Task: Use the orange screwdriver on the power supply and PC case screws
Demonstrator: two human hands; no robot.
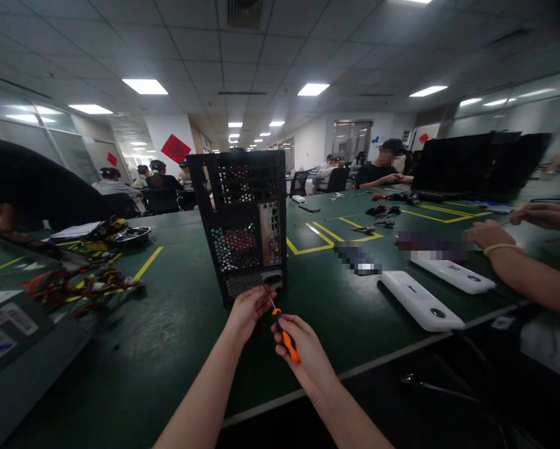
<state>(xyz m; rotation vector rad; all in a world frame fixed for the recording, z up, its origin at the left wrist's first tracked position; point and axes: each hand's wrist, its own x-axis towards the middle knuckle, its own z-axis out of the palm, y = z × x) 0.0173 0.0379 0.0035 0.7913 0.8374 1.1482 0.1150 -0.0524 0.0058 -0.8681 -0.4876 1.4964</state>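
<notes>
A black computer case (237, 215) stands upright on the green table, its rear panel with ports and honeycomb vents turned towards me. My right hand (304, 347) is closed round the handle of an orange and black screwdriver (288, 342). The thin shaft points up and left to the case's lower edge, by the power supply socket (274, 280). At that same low edge is my left hand (248, 313), fingers bent together beside the shaft. Whatever its fingertips pinch is too small to tell, and the screwdriver's tip is hard to make out.
White power banks (415, 299) and a phone (357, 257) lie to the right, near another person's hands (492, 236). Loose cables (97, 280) and a grey metal case (22, 343) occupy the left. Yellow tape marks the green table (168, 337). Black monitors (471, 163) stand at back right.
</notes>
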